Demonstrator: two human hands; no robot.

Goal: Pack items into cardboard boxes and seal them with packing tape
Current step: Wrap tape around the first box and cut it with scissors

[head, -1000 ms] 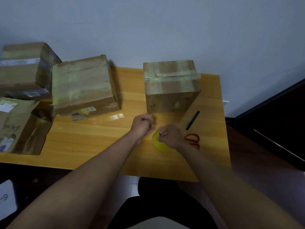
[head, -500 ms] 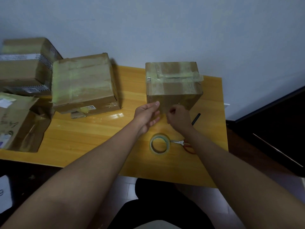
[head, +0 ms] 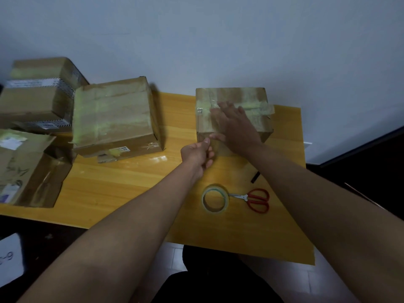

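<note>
R hand [head: 235, 127] flat on taped box [head: 258, 99]; L hand [head: 197, 154] pinches its near edge

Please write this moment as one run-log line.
right hand flat on box tape | left hand at box front | tape roll, scissors on table
</note>
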